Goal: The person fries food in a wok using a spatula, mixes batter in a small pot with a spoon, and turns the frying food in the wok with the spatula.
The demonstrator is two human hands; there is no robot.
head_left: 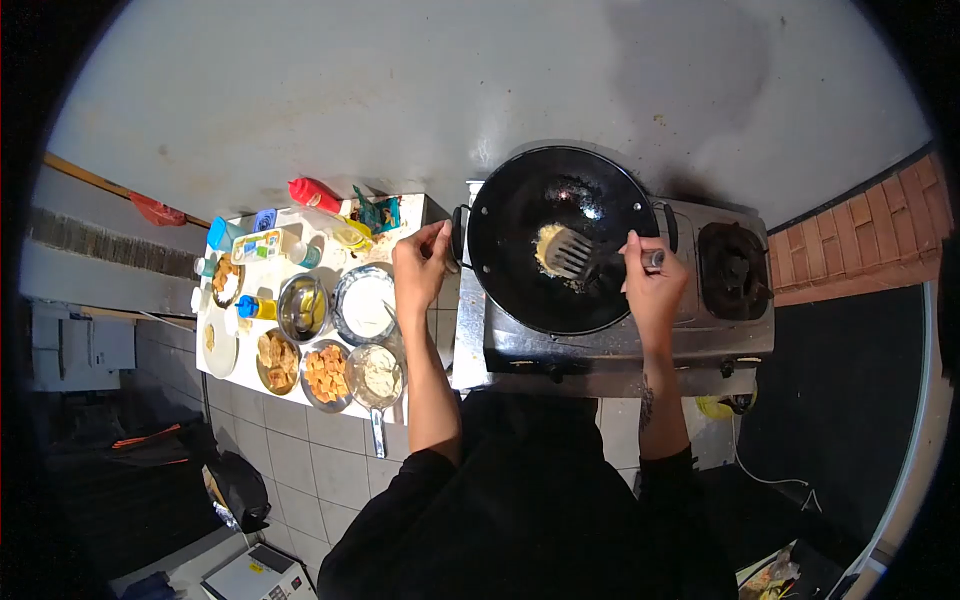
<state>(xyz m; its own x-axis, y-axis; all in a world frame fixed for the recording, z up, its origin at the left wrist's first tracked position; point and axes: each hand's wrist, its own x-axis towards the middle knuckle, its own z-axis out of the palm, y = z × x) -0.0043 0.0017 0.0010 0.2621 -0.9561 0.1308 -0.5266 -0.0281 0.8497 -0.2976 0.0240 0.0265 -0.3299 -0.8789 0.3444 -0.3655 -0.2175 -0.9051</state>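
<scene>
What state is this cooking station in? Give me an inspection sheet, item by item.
Surface: steel stove; white table, crowded.
Job's things: black wok on the stove, holding a small yellowish food piece; slotted turner at it.
Clutter: bowls, plates and a red bottle on the table.
Hands: right hand grips the turner; left hand at the wok's left handle, contact unclear.
Cables: pale cable, lower right.
Surroundings: grey wall, floor tiles, bricks.
</scene>
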